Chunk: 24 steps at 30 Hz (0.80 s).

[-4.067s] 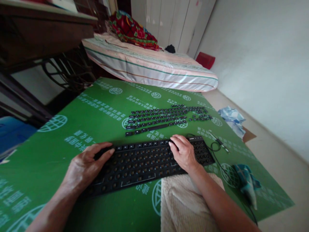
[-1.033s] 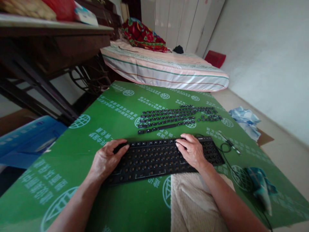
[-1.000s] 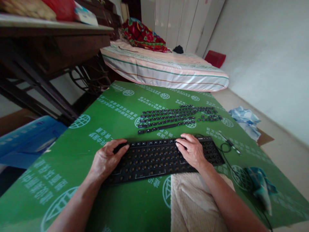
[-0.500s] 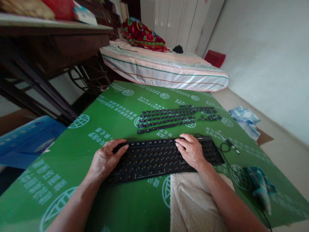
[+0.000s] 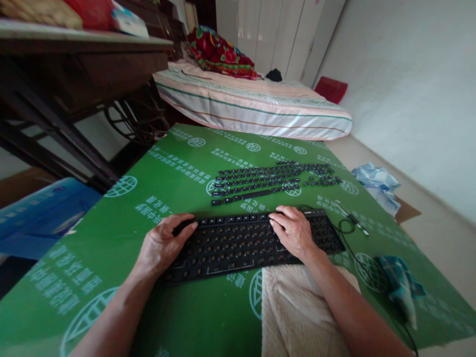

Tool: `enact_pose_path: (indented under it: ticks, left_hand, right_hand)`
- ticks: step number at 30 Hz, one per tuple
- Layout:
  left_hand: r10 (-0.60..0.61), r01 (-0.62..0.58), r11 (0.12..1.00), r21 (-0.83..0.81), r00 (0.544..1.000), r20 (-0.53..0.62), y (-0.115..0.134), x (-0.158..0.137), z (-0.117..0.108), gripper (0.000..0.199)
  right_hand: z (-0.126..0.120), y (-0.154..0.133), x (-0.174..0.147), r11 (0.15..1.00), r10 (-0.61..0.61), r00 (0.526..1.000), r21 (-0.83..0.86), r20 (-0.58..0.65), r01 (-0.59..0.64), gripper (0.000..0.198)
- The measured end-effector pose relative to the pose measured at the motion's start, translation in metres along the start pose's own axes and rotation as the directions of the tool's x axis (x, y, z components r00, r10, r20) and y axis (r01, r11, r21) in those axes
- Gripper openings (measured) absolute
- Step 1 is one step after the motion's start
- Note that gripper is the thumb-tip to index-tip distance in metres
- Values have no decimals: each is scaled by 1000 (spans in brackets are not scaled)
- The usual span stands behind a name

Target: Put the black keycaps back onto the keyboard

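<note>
A black computer keyboard [image 5: 234, 245] lies slightly slanted on the green board. Its top row still carries caps, while most of the rows below show bare key posts. My left hand [image 5: 165, 243] grips the upper left end, thumb on top and fingers over the far edge. Toward the right part of the top row, my right hand [image 5: 293, 228] is closed over the keyboard's far edge, its fingertips partly hidden. Beyond the keyboard, loose black keycaps [image 5: 256, 181] lie in rows, with the long space bar [image 5: 256, 195] in the nearest row.
A beige cloth [image 5: 297, 307] lies under my right forearm. To the right are a small screwdriver-like tool [image 5: 357, 224], a black cable [image 5: 357, 258] and a teal cloth [image 5: 401, 282]. A bed [image 5: 253, 106] stands past the board [image 5: 178, 163], with a dark table [image 5: 85, 64] at left.
</note>
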<state>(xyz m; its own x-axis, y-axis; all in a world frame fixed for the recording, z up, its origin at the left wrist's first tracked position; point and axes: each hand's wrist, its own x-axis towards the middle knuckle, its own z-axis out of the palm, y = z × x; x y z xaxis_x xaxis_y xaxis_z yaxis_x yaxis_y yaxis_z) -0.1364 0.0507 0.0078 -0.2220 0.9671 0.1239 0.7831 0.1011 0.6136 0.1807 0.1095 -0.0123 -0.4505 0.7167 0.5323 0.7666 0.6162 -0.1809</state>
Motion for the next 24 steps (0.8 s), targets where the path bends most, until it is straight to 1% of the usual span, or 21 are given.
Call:
enact_pose_path:
  ticks: [7,15,21,24]
  left_hand:
    - [2,-1,1000,19,1000,-8,1,1,0,48]
    - [-9,9,1000,30,1000,-2,2,1,-1,47]
    - [-20,19,1000,23,1000,4,1,1,1,49]
    - [-20,20,999,32,1000,5,2,1,-1,49]
  right_hand:
    - [0,-1,0,999,34,999,43,-17,-33,21]
    - [-1,-2,0,1000,8,1000,-16,20,-8,21]
    - [-3,-3,0,999,27,1000,29,7,-27,22]
    - [-4,-4,1,1000,10,1000,15,10,-10,21]
